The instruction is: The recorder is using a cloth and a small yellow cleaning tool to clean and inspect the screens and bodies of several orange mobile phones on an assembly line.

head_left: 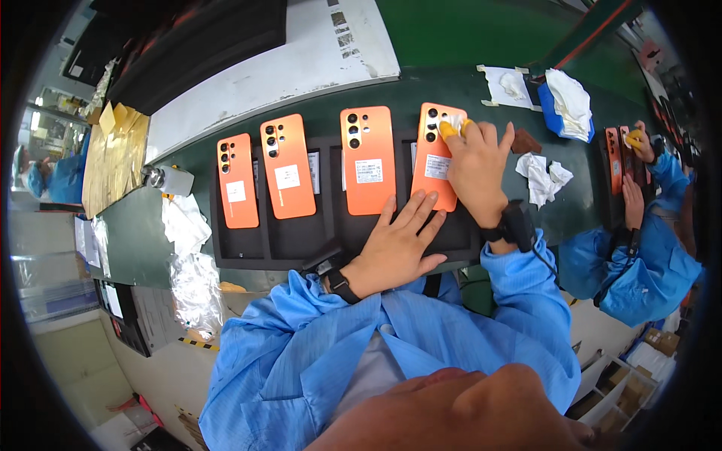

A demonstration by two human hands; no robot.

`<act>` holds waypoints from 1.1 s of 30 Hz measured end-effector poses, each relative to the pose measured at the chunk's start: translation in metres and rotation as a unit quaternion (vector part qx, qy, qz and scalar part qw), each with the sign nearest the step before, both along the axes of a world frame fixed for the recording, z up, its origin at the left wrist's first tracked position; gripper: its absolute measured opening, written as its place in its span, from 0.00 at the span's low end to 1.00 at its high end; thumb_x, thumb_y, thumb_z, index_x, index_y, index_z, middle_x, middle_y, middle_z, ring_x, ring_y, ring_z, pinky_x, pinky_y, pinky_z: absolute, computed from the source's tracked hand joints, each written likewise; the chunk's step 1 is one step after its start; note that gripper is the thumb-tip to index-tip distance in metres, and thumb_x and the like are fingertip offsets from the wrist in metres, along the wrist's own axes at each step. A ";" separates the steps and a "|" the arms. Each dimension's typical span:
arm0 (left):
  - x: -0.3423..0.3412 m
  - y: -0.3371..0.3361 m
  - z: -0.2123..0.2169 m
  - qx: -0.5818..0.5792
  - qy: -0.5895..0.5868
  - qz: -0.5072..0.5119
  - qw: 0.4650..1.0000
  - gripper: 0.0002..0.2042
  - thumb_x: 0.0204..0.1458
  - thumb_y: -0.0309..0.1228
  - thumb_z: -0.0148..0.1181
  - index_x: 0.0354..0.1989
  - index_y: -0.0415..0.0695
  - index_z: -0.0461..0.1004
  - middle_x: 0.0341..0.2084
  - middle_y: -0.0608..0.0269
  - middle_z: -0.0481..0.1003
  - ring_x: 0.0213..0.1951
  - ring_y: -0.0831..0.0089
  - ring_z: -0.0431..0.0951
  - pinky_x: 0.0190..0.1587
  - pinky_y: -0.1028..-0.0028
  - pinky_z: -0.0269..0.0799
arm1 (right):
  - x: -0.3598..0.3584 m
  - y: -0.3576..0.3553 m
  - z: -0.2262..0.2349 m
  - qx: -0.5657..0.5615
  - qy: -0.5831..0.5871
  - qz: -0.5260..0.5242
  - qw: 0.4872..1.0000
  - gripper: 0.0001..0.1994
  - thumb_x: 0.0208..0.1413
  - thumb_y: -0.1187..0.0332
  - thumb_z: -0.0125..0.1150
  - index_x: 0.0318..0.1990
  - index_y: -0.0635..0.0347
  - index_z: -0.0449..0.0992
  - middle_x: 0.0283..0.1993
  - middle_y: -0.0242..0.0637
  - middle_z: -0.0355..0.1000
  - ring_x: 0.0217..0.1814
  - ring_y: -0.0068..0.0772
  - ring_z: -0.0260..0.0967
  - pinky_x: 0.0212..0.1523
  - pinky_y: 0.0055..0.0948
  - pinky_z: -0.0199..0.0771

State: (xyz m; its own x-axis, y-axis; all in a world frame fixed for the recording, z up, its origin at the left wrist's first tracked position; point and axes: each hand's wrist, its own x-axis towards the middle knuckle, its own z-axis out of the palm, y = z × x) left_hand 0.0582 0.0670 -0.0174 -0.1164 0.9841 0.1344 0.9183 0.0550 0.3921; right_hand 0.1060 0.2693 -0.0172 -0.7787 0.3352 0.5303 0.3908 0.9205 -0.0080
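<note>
Four orange phones lie back up in a row on a black tray [286,252]; each has a white label and dark camera lenses. My left hand [395,244] rests flat, fingers spread, with its fingertips on the lower end of the rightmost phone [435,147]. At that phone's camera end, my right hand [481,169] pinches a white cloth [453,120] against the back. Yellow finger covers are on some of its fingertips. Left of it lie the second phone [367,143], the third phone [287,165] and the leftmost phone [238,180].
Crumpled white cloths [543,180] and a blue bin [553,113] full of cloths stand at the right. A small dispenser bottle [171,180] is at the left. A co-worker's hands [639,150] handle orange phones at far right.
</note>
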 end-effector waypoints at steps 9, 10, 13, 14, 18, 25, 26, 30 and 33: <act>-0.001 -0.001 -0.001 0.005 0.005 -0.002 1.000 0.34 0.54 0.51 0.62 0.65 0.43 0.67 0.70 0.47 0.56 0.72 0.53 0.55 0.66 0.40 0.53 | 0.017 -0.003 -0.001 -0.007 -0.013 0.036 0.999 0.11 0.49 0.70 0.59 0.40 0.53 0.82 0.39 0.35 0.71 0.49 0.41 0.67 0.64 0.72 0.51; -0.001 -0.001 0.000 0.004 0.003 -0.003 1.000 0.34 0.55 0.51 0.61 0.65 0.43 0.67 0.70 0.47 0.56 0.72 0.53 0.55 0.66 0.40 0.53 | 0.019 0.004 0.000 -0.004 -0.013 0.037 0.999 0.11 0.49 0.70 0.59 0.40 0.53 0.82 0.39 0.35 0.71 0.49 0.41 0.67 0.64 0.72 0.51; -0.002 -0.003 0.000 0.007 0.002 0.002 1.000 0.33 0.55 0.51 0.61 0.65 0.43 0.68 0.70 0.47 0.56 0.72 0.53 0.55 0.66 0.40 0.53 | 0.021 0.037 0.007 -0.026 0.013 -0.032 0.999 0.11 0.51 0.72 0.59 0.42 0.52 0.82 0.38 0.41 0.73 0.42 0.47 0.70 0.54 0.50 0.64; -0.002 -0.003 -0.001 0.011 0.001 0.001 1.000 0.33 0.55 0.51 0.61 0.65 0.42 0.68 0.70 0.47 0.56 0.72 0.53 0.55 0.66 0.40 0.53 | 0.024 0.051 0.004 -0.013 0.051 -0.066 0.996 0.10 0.53 0.72 0.59 0.43 0.53 0.81 0.38 0.43 0.73 0.39 0.50 0.71 0.46 0.47 0.68; -0.001 -0.002 0.001 0.015 -0.009 0.002 1.000 0.32 0.55 0.50 0.60 0.64 0.41 0.69 0.69 0.46 0.58 0.73 0.54 0.53 0.68 0.42 0.50 | 0.024 0.097 0.006 -0.101 0.149 -0.111 0.977 0.09 0.56 0.71 0.59 0.44 0.54 0.80 0.40 0.45 0.74 0.38 0.53 0.72 0.36 0.45 0.70; 0.000 -0.003 0.000 0.017 -0.024 0.005 1.000 0.32 0.56 0.51 0.61 0.64 0.42 0.68 0.70 0.48 0.58 0.72 0.54 0.54 0.67 0.40 0.51 | -0.004 0.127 -0.024 -0.017 -0.024 -0.177 0.984 0.10 0.58 0.66 0.60 0.46 0.48 0.81 0.42 0.40 0.75 0.45 0.46 0.75 0.50 0.55 0.66; 0.000 -0.002 -0.001 0.022 -0.030 0.007 0.999 0.32 0.56 0.51 0.61 0.64 0.42 0.68 0.70 0.48 0.58 0.72 0.54 0.54 0.67 0.40 0.51 | -0.005 0.121 -0.023 -0.008 -0.090 -0.201 0.975 0.11 0.58 0.65 0.60 0.47 0.46 0.81 0.43 0.39 0.75 0.46 0.44 0.76 0.52 0.60 0.63; 0.002 -0.005 -0.008 0.051 -0.029 0.010 0.998 0.32 0.55 0.50 0.61 0.63 0.42 0.69 0.69 0.48 0.59 0.72 0.54 0.54 0.69 0.42 0.50 | 0.015 0.102 -0.014 0.001 -0.047 -0.180 0.983 0.14 0.59 0.63 0.61 0.51 0.47 0.80 0.46 0.39 0.75 0.50 0.44 0.73 0.53 0.62 0.60; 0.001 -0.007 -0.008 0.057 -0.031 0.012 0.998 0.31 0.56 0.50 0.60 0.62 0.41 0.70 0.68 0.48 0.60 0.72 0.54 0.55 0.69 0.43 0.50 | 0.037 0.087 -0.011 -0.094 0.014 -0.136 0.986 0.13 0.61 0.63 0.58 0.49 0.58 0.78 0.45 0.45 0.74 0.47 0.50 0.72 0.51 0.50 0.64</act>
